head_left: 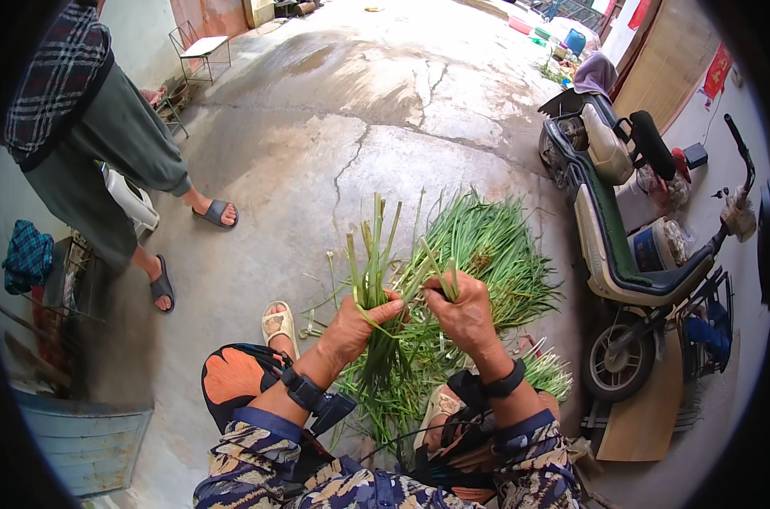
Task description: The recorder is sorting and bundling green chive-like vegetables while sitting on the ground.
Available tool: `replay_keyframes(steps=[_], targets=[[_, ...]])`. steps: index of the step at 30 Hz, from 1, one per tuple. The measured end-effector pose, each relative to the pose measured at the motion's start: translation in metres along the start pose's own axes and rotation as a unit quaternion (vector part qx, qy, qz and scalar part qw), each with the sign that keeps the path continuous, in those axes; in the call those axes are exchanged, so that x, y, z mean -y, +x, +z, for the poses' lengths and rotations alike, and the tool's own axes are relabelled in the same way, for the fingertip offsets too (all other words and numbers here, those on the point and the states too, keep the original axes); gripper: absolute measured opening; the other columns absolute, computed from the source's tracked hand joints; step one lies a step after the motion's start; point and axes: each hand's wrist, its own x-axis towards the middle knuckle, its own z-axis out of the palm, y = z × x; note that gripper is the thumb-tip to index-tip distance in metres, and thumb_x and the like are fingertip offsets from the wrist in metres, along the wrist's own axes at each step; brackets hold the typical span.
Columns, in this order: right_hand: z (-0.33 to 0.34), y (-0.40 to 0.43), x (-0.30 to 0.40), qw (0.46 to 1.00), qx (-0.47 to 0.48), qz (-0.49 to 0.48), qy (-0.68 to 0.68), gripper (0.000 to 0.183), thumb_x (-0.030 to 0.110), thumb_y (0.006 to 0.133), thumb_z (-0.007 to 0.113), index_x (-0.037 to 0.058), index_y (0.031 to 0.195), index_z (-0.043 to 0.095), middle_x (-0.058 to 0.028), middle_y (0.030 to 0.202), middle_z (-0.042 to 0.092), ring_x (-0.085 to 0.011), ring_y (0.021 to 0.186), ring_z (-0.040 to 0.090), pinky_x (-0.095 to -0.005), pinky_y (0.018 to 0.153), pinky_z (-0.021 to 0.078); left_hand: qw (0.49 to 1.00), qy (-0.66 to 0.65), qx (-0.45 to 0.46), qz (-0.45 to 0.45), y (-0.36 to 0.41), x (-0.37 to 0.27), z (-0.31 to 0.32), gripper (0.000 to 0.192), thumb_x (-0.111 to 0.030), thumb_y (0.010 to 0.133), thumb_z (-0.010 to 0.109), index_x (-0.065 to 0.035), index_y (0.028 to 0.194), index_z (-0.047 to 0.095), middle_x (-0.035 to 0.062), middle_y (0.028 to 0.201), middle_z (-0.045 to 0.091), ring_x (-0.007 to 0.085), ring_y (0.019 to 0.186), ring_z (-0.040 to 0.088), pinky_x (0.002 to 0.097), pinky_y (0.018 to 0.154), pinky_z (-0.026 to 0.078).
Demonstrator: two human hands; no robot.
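My left hand (367,319) grips a bunch of long green stalks (373,270), their cut ends pointing up and their thin leafy tips hanging down. A few more stalks (450,280) are pinched in my right hand (464,312), close beside the bunch. Behind both hands a large heap of green leafy stalks (496,248), which look like garlic chives, lies on the concrete floor. Loose leaves (391,407) are strewn below my hands between my feet. To the right of my right forearm lies a smaller bundle with whitish ends (547,375).
At the right stands an electric scooter (614,223), with a bucket (655,245) on its footboard. Another person (105,140) in grey sandals stands at the left. A blue metal container (83,442) is at lower left, a chair (204,48) farther back. Cracks run across the concrete floor (283,191).
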Motion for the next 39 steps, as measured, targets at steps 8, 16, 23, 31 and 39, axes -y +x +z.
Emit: replay_keyframes(steps=[8,16,23,31,39], targets=[[-0.054,0.013,-0.051,0.976,-0.195,0.089,-0.038,0.003,0.001,0.074,0.065,0.0013,0.074,0.068,-0.0034,0.067,0.064,-0.0083,0.057,0.056,-0.0262,0.052,0.0459,1.000,0.010,-0.006,-0.012,0.000,0.002,-0.005,0.015,-0.008,0.084,0.067,-0.0034,0.096,0.059,0.0092,0.084,0.065,0.0190,0.076,0.065,0.0293,0.067,0.054],[-0.010,0.003,0.006,0.962,0.032,0.215,0.162,0.025,0.007,0.075,0.070,-0.0054,0.097,0.067,-0.0120,0.084,0.069,-0.0153,0.074,0.064,-0.0261,0.068,0.0511,0.999,-0.003,-0.036,0.020,0.001,0.005,-0.002,0.017,-0.002,0.082,0.067,-0.0024,0.097,0.059,0.0095,0.086,0.065,0.0190,0.077,0.065,0.0294,0.069,0.054],[0.000,0.002,-0.001,0.939,0.083,0.225,0.247,0.013,0.006,0.085,0.061,-0.0047,0.091,0.064,-0.0049,0.075,0.064,-0.0086,0.061,0.054,-0.0241,0.055,0.0441,0.998,-0.009,-0.048,0.029,0.002,0.003,0.003,0.018,0.001,0.083,0.064,-0.0027,0.099,0.057,0.0076,0.086,0.064,0.0197,0.080,0.065,0.0308,0.070,0.055],[0.015,-0.004,0.005,0.916,0.045,0.257,0.303,0.012,0.003,0.083,0.063,-0.0049,0.092,0.062,-0.0043,0.071,0.061,-0.0091,0.058,0.053,-0.0226,0.050,0.0393,0.999,-0.003,-0.043,0.027,0.003,0.007,-0.003,0.018,-0.001,0.084,0.065,-0.0030,0.100,0.057,0.0077,0.088,0.064,0.0199,0.079,0.066,0.0309,0.067,0.056],[0.012,-0.006,0.001,0.913,0.085,0.245,0.315,0.008,0.005,0.081,0.067,-0.0034,0.081,0.066,-0.0020,0.066,0.060,-0.0066,0.053,0.048,-0.0211,0.047,0.0352,0.995,0.087,-0.012,0.052,-0.007,-0.004,0.006,0.023,0.000,0.077,0.072,0.0000,0.096,0.060,0.0067,0.077,0.063,0.0157,0.066,0.062,0.0262,0.058,0.051]])
